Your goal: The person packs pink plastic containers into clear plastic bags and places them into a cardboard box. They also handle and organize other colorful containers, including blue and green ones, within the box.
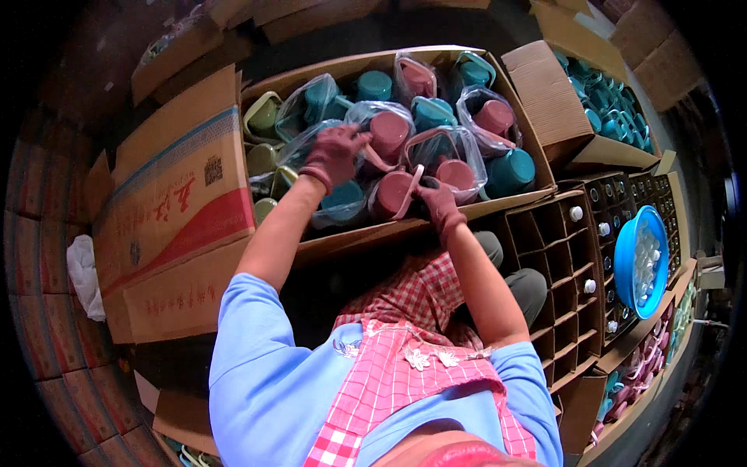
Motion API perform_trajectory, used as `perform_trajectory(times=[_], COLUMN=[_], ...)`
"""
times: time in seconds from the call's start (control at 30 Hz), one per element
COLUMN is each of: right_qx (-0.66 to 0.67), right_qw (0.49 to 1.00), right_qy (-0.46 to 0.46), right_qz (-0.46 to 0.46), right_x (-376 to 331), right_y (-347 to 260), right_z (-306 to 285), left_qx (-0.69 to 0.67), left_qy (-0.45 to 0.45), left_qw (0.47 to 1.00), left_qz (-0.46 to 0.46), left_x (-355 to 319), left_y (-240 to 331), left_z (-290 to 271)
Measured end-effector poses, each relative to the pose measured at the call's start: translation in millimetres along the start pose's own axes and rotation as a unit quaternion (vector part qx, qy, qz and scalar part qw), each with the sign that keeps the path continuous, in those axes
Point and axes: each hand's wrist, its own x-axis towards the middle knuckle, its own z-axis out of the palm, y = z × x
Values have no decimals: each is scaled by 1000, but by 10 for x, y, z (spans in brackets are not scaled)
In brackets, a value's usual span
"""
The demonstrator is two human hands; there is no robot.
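At the bottom of the view, a blue shirt and a red-checked apron fill the frame, and both bare forearms reach up and away into a big open cardboard box. The right hand, in a reddish glove, is at the near wall of the box with its grip closed on the clear bag around a pink cup – the cup lies on its side at the front edge. A little further in and to the left, the left hand, gloved the same way, has its fingers curled over the plastic wrap of a bagged teal cup; how tightly it holds I cannot tell. Around both hands the box is packed with handled cups in pink, teal and olive green, many in clear bags, touching one another.

To the right of the person, a carton with cardboard dividers stands beside the knees, some cells with white caps showing. Just beyond it a round blue basin holds small white lids. Further back on the right – another open box full of teal cups. On the left, flattened printed cartons lean against the big box, with a white rag beside them.
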Motion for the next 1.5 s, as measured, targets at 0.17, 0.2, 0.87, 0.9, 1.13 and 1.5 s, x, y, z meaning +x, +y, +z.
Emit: perform_trajectory(times=[0.17, 0.2, 0.87, 0.9, 1.13, 1.5], right_qx=[1, 34, 284, 305, 314, 250], right_qw=[995, 995, 958, 949, 948, 967], right_qy=[32, 50, -2, 4, 55, 34], right_qz=[-98, -79, 49, 74, 0, -46], right_x=[-472, -558, -1139, -1233, -1399, -1453], right_y=[-322, -407, -438, -557, -170, -103], right_z=[-214, -289, -437, -481, -905, -766], left_qx=[108, 102, 139, 153, 8, -51], left_qy=[-64, -94, -105, -108, -350, -314], left_qw=[990, 989, 984, 982, 934, 932], left_qz=[68, 58, 42, 38, -76, -177], left_x=[172, 302, 228, 190, 727, 1349], left_y=[-69, -23, -261, -322, 339, 1110], left_z=[875, 857, 264, 509, 109, 503])
